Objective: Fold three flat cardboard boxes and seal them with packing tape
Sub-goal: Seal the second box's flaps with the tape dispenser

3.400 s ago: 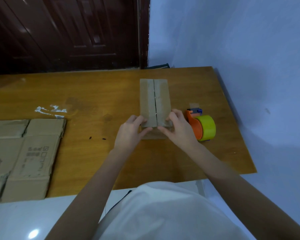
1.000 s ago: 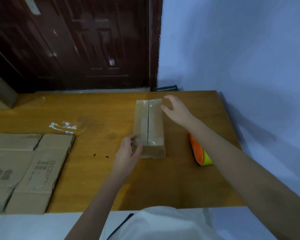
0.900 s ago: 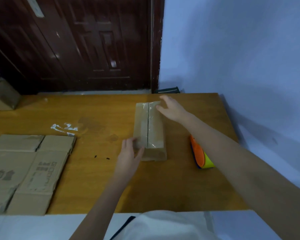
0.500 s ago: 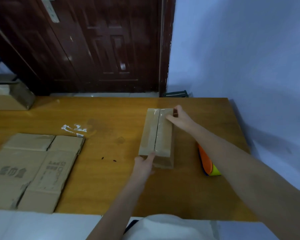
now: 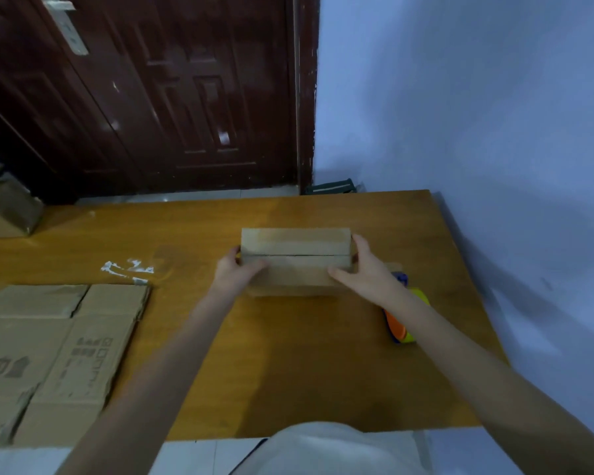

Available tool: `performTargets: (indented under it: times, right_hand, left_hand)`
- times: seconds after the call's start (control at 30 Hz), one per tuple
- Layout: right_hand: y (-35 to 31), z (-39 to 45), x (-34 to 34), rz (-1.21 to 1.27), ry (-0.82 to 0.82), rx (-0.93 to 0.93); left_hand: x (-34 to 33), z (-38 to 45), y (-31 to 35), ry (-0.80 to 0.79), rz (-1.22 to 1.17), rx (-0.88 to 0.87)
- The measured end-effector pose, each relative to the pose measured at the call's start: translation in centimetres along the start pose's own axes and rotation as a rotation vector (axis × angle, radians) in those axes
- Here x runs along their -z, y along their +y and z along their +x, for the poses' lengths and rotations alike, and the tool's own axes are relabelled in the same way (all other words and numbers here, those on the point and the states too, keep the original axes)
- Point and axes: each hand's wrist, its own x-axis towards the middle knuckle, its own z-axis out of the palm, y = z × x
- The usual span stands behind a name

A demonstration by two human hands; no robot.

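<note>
A small folded cardboard box [image 5: 295,248] lies crosswise in the middle of the wooden table [image 5: 288,354], its top seam running left to right. My left hand [image 5: 235,274] grips its left end, thumb on the near side. My right hand [image 5: 366,272] grips its right end, fingers up the end face and thumb along the front. The orange and yellow tape dispenser [image 5: 400,323] lies just right of the box, partly hidden under my right forearm. Flat cardboard boxes [image 5: 55,351] are stacked at the table's left front.
White tape scraps [image 5: 127,269] stick to the table left of the box. An open cardboard box [image 5: 4,214] sits at the far left edge. A dark wooden door [image 5: 144,90] stands behind the table, a bluish wall [image 5: 477,114] to the right.
The box was lengthwise with taped seam pointing away; it now lies crosswise. My right hand came from its far end to its right end, and my left hand now holds the left end.
</note>
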Motion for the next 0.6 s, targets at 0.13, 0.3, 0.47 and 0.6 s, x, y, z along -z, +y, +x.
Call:
performTargets:
  times: [0.13, 0.3, 0.47, 0.6]
  right_hand:
    - [-1.6, -4.6, -2.5, 0.048, 0.056, 0.016]
    - [-2.5, -8.1, -5.9, -0.177, -0.034, -0.008]
    - [-1.8, -9.1, -7.7, -0.344, -0.057, 0.033]
    - [-1.6, -8.6, -8.0, -0.290, -0.053, -0.013]
  left_hand:
    - [0.8, 3.5, 2.9, -0.157, 0.212, -0.077]
    - [-0.9, 6.5, 5.9, -0.289, 0.315, -0.112]
    - [-4.3, 8.0, 7.8, -0.418, 0.399, -0.187]
    - [-6.6, 8.5, 8.4, -0.426, 0.418, -0.192]
